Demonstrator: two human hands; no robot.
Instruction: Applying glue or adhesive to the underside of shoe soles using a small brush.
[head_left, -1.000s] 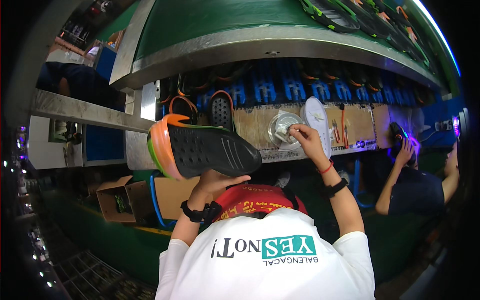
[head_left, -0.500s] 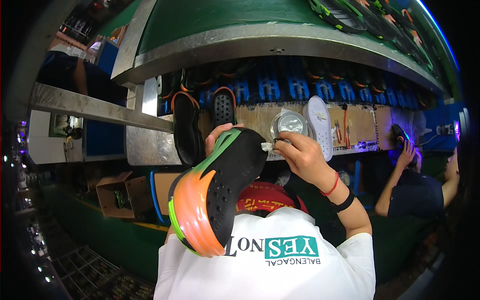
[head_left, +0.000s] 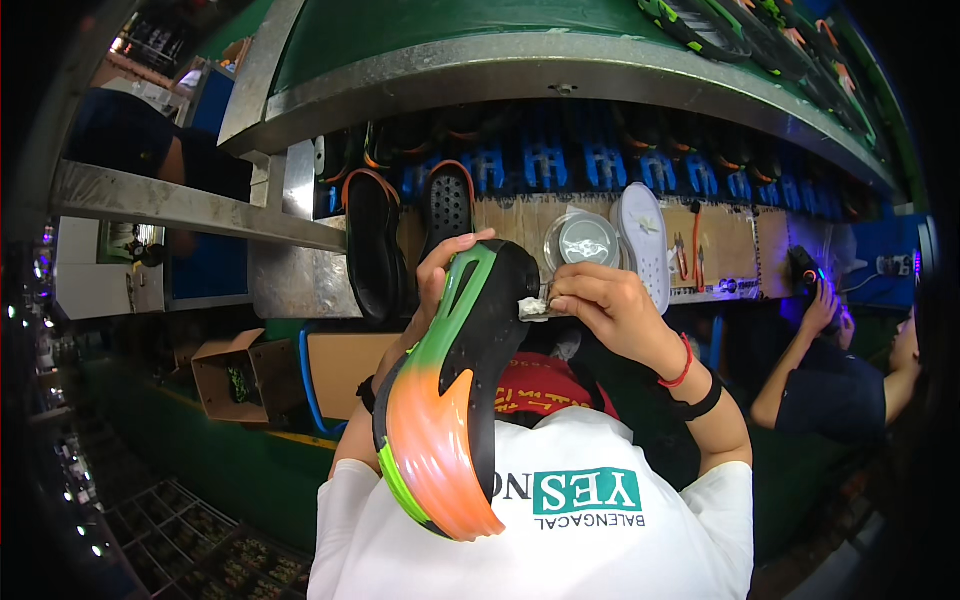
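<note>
Two hands engaged. Left hand [head_left: 440,272] grips the far end of the shoe [head_left: 432,415], held on the near side of the table [head_left: 290,285]. Right hand [head_left: 612,306] pinches a white wad [head_left: 533,309] at its right edge. Step appears to be wiping; next move calls for steady support, light pressure.

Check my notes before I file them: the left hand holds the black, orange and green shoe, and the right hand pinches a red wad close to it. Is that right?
Not quite: the wad is white, not red, as the head view shows. The left hand holds the black, orange and green shoe, and the right hand pinches the wad close to it.
</note>
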